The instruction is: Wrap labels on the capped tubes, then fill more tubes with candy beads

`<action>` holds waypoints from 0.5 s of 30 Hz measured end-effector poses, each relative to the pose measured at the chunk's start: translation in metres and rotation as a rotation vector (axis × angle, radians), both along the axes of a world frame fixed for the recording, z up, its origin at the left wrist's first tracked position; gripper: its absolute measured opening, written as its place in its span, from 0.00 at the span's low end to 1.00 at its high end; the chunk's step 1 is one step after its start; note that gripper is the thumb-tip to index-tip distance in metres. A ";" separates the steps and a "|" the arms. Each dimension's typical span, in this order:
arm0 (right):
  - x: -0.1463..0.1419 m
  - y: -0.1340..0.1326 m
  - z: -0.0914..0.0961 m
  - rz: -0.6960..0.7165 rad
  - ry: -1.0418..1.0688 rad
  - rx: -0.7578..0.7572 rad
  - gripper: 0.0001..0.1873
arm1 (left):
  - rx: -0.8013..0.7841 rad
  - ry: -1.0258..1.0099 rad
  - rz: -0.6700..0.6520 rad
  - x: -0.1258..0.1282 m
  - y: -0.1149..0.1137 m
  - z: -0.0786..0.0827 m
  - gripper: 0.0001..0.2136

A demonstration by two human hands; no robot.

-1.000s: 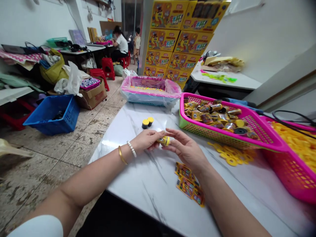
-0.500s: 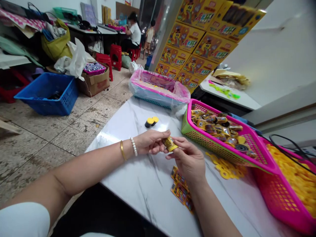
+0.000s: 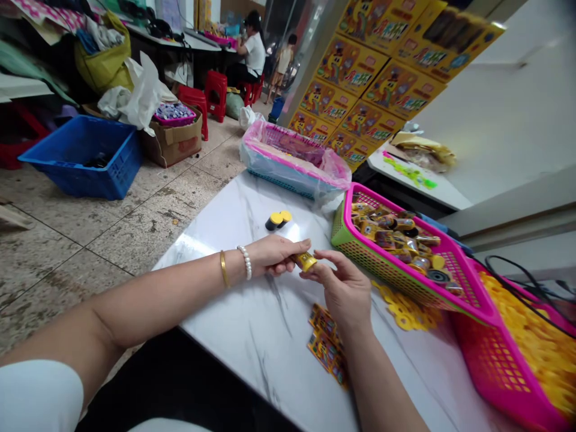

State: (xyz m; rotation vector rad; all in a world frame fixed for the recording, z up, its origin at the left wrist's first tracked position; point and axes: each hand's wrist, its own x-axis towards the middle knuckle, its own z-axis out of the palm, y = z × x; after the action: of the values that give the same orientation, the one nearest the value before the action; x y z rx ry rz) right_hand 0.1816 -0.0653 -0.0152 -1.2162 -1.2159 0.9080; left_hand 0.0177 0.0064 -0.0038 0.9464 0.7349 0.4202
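Because the piece is small, both hands meet around it: the left hand point(image 3: 272, 257) pinches a small printed tube point(image 3: 305, 260) between thumb and fingers, yellow end toward the right hand point(image 3: 345, 291). Right fingers half curled, tips at that yellow end; from where I stand, can't tell if they grip it or just steady it. Tube is held up off the worktop point(image 3: 252, 336), probably for free turning.

Just past the left hand, two black pieces with yellow tops point(image 3: 278, 220) stand side by side, close by. Printed cards point(image 3: 326, 345) lie overlapped beside the right forearm, likely for easy reach. Yellow rings point(image 3: 402, 312) sit loose along the near side of the pink-rimmed green basket point(image 3: 360, 246). That one holds jumbled tubes point(image 3: 400, 240); walls stop them rolling, I'd guess. Farther right, a pink basket point(image 3: 495, 360) contains loose yellow parts point(image 3: 531, 330). Far end: plastic-lined basket point(image 3: 288, 175), liner presumably there so small bits don't slip through the mesh. Behind it, yellow boxes point(image 3: 360, 78), stacked flush, probably to save floor.
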 end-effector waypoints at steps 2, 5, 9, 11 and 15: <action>0.001 0.001 0.000 0.030 -0.039 -0.015 0.15 | -0.033 0.002 0.000 0.000 0.002 0.000 0.23; 0.002 0.001 -0.001 0.058 -0.042 0.046 0.13 | -0.123 -0.082 0.001 0.000 0.003 0.001 0.22; 0.002 -0.001 -0.003 0.054 0.036 0.148 0.11 | -0.168 -0.181 -0.001 0.000 0.000 0.004 0.19; 0.000 -0.002 -0.004 0.054 0.068 0.176 0.09 | -0.147 -0.157 -0.004 0.001 -0.003 0.004 0.20; -0.001 0.000 -0.006 0.016 0.121 0.117 0.06 | -0.080 -0.064 -0.010 0.002 -0.004 0.003 0.24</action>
State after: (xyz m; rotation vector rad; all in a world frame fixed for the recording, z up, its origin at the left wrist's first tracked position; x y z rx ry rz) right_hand 0.1804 -0.0656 -0.0210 -1.0451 -1.1667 0.8963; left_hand 0.0193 0.0020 -0.0011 0.8579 0.6838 0.4080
